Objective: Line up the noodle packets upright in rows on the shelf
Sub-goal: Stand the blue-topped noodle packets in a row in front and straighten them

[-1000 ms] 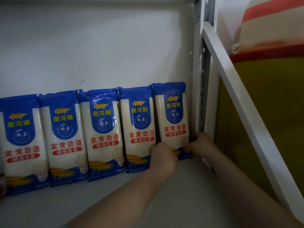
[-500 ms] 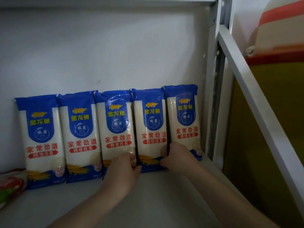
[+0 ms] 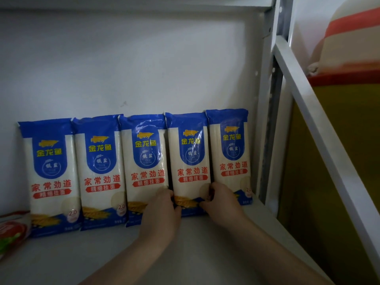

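Hands meet at the foot of the fourth noodle packet point(image 3: 190, 161) in a row of five blue-and-white packets standing upright against the back wall of a white metal shelf point(image 3: 205, 254). The left hand point(image 3: 162, 214) presses at the packet's lower left edge, at the seam it shares with the third packet point(image 3: 147, 167), while the right hand point(image 3: 221, 202) pinches its lower right edge, where the fifth packet point(image 3: 230, 155) begins. Both sets of fingers are curled in against the wrapper from either side; whether they truly clamp it or only press it cannot be told for certain.

The packet's long axis runs vertically, top leaning back to the wall, base on the shelf, and it lies straight ahead of both hands, between them, so neither arm is clearly nearer. The fifth packet stands just beside the shelf's right upright post point(image 3: 265, 120). The first packet point(image 3: 51, 175) and second packet point(image 3: 101, 169) stand to the left, each base a shade nearer the camera. A red-and-green wrapper point(image 3: 10, 233) lies at the far left edge.

Any squaring of the fourth packet likely turns on sliding its base sideways or back, flush with its neighbours, without tipping the tall, narrow pack forward.
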Available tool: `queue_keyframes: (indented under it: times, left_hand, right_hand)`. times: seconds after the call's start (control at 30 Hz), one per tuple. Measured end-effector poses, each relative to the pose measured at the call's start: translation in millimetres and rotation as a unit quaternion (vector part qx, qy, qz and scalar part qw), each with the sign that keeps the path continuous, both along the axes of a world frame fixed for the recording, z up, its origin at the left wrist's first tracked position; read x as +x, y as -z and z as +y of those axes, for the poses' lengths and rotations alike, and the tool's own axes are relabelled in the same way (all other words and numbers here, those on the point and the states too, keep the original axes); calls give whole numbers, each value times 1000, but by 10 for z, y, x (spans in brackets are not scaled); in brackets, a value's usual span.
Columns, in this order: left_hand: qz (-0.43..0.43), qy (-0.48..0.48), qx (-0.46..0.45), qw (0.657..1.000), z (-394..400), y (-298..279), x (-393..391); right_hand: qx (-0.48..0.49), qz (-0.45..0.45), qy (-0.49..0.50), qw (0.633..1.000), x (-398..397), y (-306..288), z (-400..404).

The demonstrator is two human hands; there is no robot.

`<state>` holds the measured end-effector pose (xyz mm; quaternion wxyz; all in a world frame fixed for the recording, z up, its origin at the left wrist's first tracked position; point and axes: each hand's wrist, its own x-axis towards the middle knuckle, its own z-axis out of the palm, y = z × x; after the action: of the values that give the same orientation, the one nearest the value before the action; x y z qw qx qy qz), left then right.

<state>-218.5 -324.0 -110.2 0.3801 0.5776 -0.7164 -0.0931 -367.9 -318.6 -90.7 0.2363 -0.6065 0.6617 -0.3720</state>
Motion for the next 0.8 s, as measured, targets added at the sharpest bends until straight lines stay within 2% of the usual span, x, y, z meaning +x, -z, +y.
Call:
queue_keyframes:
  times: [0.27, 0.37, 0.47, 0.53, 0.67, 0.8]
  left_hand:
    - [-12, -4, -33, 999, -41, -2, -92]
    - [-18, -10, -34, 999, -55, -15, -108]
    - [-26, -8, -24, 999, -73, -26, -122]
    - [8, -1, -23, 1000, -88, -53, -150]
    - [153, -10, 24, 988, -113, -252, -293]
    - [225, -27, 70, 971, -211, -439, -368]
  right_hand:
    - [-84, 0, 36, 996, -5, 66, 5]
    - [-80, -13, 33, 996, -17, 66, -20]
    - [-57, -63, 38, 996, -4, 8, -30]
    - [-47, -74, 46, 995, 20, -31, -38]
    - [-60, -8, 73, 996, 4, -159, -18]
    - [-56, 38, 65, 996, -177, -362, 29]
